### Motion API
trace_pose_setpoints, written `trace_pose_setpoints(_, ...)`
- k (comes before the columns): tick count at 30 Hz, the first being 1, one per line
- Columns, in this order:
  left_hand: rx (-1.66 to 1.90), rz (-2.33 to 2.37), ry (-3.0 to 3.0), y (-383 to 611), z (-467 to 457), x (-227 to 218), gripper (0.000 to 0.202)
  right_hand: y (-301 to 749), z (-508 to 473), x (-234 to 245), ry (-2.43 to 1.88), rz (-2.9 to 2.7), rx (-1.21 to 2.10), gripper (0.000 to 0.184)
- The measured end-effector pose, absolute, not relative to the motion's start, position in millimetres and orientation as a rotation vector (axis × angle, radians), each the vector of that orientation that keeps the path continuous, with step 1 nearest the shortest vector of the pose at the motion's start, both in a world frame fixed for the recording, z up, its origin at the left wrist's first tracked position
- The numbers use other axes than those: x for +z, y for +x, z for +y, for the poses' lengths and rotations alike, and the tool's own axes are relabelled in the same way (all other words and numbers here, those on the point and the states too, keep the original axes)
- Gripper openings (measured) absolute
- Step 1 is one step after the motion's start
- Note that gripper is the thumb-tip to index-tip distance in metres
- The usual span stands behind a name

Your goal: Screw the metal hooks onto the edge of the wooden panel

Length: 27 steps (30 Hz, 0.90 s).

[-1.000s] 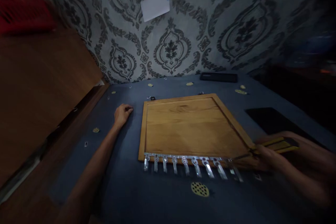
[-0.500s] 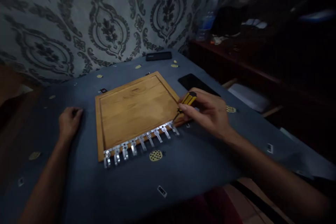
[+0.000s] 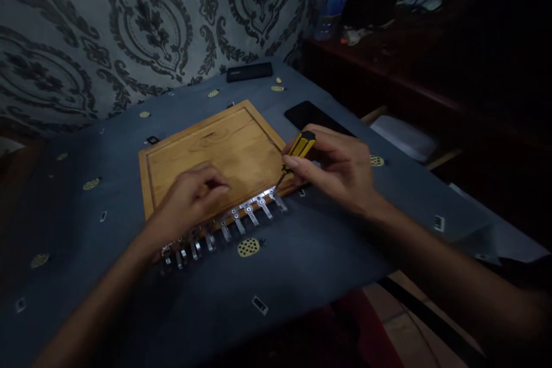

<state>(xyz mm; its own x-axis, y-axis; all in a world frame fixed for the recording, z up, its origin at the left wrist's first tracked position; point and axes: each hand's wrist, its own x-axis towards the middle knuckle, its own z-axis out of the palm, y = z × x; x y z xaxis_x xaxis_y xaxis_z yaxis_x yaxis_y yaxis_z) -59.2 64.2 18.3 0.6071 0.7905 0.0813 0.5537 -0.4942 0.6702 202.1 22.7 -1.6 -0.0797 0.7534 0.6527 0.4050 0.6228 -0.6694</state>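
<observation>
Clamping screwdriver (image 3: 302, 145) in right hand (image 3: 347, 169) by near-right corner of wooden board (image 3: 237, 141), curling left hand (image 3: 187, 198), grip unclear, over its near-left part.

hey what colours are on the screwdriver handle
The screwdriver handle is yellow and black, clearest in the head view.

Here's the left hand (image 3: 192, 198), softly blurred, masking the near-left stretch of the wooden board (image 3: 233, 141), and whether they touch, we can't say! Across to the right hand (image 3: 342, 169), hiding the board's near-right corner and part of the black slab (image 3: 313, 115). Tip of the screwdriver (image 3: 302, 144) against the metal clips (image 3: 237, 222): too small to call! Both forearms run off frame, the bottle (image 3: 334, 8) loses its top, and that pale object (image 3: 420, 2) is just a smudge.
</observation>
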Motion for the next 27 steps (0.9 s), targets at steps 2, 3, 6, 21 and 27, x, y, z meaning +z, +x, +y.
trace_pose_setpoints(2,0.384,0.945,2.284,-36.4,61.1,19.7,0.011,202.0,22.0,-1.7,-0.974,-1.677,0.392,0.018)
trace_pose_setpoints(3,0.335,0.912,2.293,-27.5,60.8,20.2,0.011,201.9,21.7,-1.7,-0.984,-1.666,0.399,0.018)
trace_pose_setpoints(6,0.204,0.87,2.314,-8.1,63.0,21.6,0.009,202.0,21.6,-1.4,-0.985,-1.665,0.394,0.019)
trace_pose_setpoints(21,-0.038,0.822,2.475,17.0,70.6,19.2,0.015,204.0,21.5,0.5,-0.985,-1.732,0.347,0.025)
trace_pose_setpoints(27,-0.043,0.853,2.452,20.6,69.5,21.9,0.018,202.8,22.2,-0.5,-0.94,-1.722,0.328,0.026)
